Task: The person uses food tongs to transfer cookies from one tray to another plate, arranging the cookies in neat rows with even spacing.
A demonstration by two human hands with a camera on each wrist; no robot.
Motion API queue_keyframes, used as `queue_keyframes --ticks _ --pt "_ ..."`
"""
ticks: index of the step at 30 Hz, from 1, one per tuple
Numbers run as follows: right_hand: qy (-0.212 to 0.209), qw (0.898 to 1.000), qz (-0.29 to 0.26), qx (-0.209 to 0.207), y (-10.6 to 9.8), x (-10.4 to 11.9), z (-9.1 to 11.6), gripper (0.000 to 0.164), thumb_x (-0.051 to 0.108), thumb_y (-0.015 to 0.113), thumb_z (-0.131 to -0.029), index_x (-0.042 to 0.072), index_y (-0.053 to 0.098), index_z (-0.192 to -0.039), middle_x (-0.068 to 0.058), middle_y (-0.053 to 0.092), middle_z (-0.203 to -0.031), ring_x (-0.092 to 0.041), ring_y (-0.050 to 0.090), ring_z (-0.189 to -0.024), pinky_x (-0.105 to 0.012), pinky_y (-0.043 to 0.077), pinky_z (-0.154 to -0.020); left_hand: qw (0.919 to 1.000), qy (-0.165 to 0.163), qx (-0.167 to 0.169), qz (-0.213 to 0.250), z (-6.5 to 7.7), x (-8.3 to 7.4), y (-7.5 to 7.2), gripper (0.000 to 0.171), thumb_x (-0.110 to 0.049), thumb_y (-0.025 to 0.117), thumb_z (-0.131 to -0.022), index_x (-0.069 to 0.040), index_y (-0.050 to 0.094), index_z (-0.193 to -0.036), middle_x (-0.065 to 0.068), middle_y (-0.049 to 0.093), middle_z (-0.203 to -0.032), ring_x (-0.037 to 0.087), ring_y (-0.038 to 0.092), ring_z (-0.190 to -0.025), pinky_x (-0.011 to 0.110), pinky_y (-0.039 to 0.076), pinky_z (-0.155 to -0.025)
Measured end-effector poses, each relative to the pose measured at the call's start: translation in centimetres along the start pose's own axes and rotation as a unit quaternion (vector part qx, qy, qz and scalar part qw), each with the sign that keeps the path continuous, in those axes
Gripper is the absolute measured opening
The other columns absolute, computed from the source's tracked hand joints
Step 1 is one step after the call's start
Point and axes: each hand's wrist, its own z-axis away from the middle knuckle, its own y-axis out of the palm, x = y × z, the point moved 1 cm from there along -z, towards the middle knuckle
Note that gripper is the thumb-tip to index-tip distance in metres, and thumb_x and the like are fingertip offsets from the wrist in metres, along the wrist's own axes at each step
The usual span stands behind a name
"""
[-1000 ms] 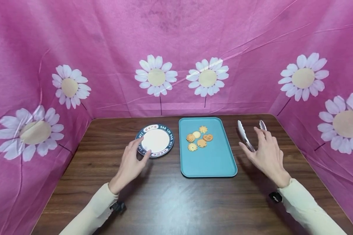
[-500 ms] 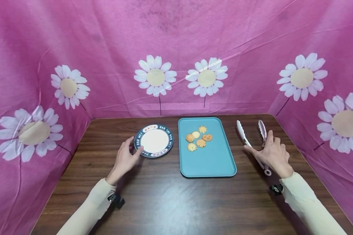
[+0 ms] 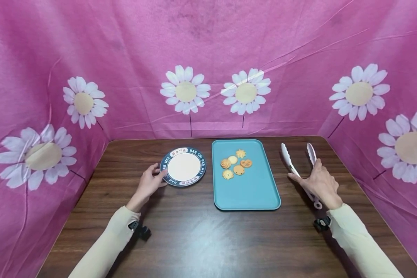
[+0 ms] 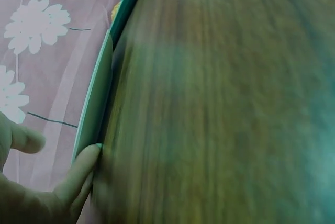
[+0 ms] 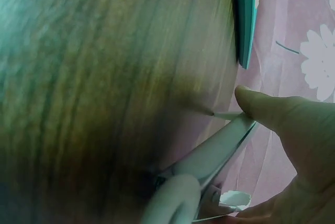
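Tongs (image 3: 291, 166) beneath the right hand (image 3: 322, 186)

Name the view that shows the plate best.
The head view: it shows the plate nearly whole, from above, with readable lettering. The left wrist view shows it nearly edge-on; the right wrist view doesn't show it.

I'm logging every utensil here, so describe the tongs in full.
The tongs lie spread in a V on the table, right of the tray, scalloped tips toward the table's far edge. Both arms look pale and smooth, perhaps metal or plastic, meeting near a ring at the near end. The right hand straddles them, its thumb against one arm, and hides part of the other.
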Motion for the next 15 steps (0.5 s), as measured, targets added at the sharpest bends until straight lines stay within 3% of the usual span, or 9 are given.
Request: queue_keyframes --ticks 5,15 --pt "0.007 1.0 -0.001 0.005 0.12 0.01 -0.04 0.112 0.083 0.064 -0.081 -0.014 0.036 -0.128 -0.042 0.056 -0.109 -0.066 0.059 -0.095 -0.059 0.048 -0.052 0.9989 -0.014 0.005 0.044 -0.45 0.06 0.17 0.055 -0.002 0.054 -0.104 0.014 0.036 -0.154 0.033 0.048 -0.14 0.013 0.066 -0.089 0.019 0.068 -0.074" --pt "0.022 1.0 -0.009 0.008 0.19 -0.1 -0.05 0.107 0.083 0.063 -0.082 -0.015 0.046 -0.121 -0.041 0.057 -0.111 -0.065 0.058 -0.1 -0.06 0.049 -0.057 0.9984 -0.014 0.011 0.054 -0.95 0.1 0.93 0.06 0.011 0.051 -0.095 0.011 0.038 -0.154 0.031 0.047 -0.144 0.01 0.067 -0.091 0.017 0.067 -0.077"
